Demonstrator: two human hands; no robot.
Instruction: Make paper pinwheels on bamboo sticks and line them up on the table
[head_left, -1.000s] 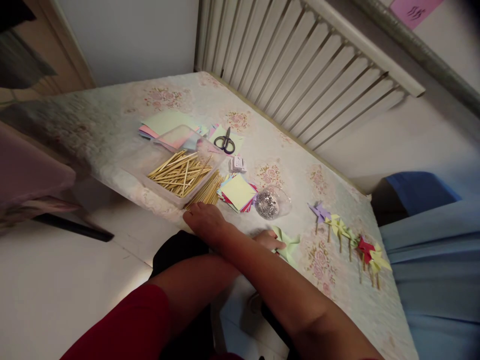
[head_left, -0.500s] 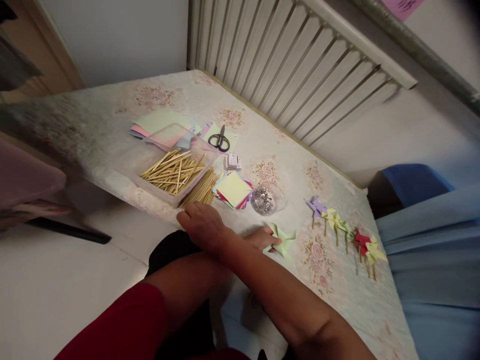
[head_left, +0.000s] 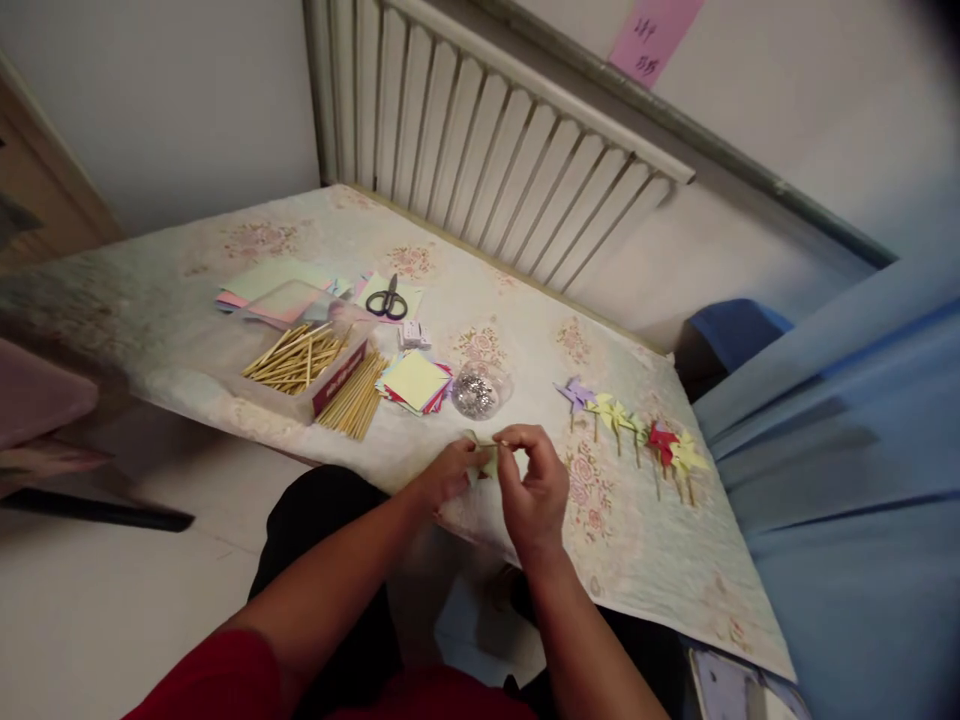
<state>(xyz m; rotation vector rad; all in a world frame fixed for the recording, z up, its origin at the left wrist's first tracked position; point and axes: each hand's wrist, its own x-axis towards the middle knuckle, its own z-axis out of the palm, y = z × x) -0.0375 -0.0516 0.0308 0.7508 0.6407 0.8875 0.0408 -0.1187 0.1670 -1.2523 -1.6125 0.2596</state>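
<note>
Near the front edge of the table, my left hand (head_left: 450,472) is closed on a pale green paper pinwheel (head_left: 489,466), mostly hidden by the fingers. My right hand (head_left: 536,485) pinches a thin wooden stick (head_left: 491,445) between thumb and fingertips, its end against the pinwheel. Just beyond the hands stands a clear round dish (head_left: 480,390) of small shiny pins. To its left lie a stack of square coloured papers (head_left: 415,382) and a bundle of wooden sticks (head_left: 352,398).
More sticks fill a clear plastic box (head_left: 277,385) at the left. Black-handled scissors (head_left: 388,300) lie on paper, beside a small white box (head_left: 414,335). Several finished pinwheels (head_left: 611,412) form a row on the right. A radiator (head_left: 480,150) and a blue curtain (head_left: 847,450) border the table.
My right hand has come back from the stick bundle at the left with a stick, uncrossing my arms. The pinwheel in my left hand now meets it. The view has shifted.
</note>
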